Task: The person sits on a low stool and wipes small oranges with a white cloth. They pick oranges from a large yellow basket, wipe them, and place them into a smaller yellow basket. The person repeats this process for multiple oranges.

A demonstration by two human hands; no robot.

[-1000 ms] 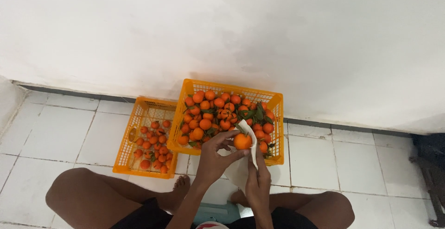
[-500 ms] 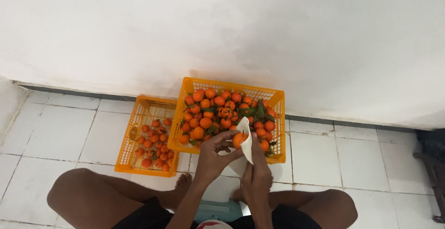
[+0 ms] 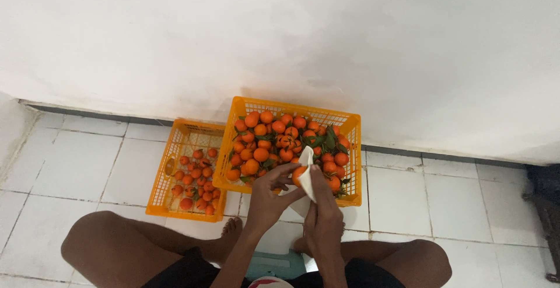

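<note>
Left hand [image 3: 269,197] grips an orange [image 3: 298,175] by fingertips; right hand [image 3: 322,221] pinches a white cloth [image 3: 307,178] against it. Just beyond, big yellow crate [image 3: 291,108] full of oranges; smaller crate [image 3: 175,142] left.

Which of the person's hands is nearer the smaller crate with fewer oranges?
Left. The left hand holds an orange just right of the small crate; the right hand, with a white cloth, sits farther right.
</note>
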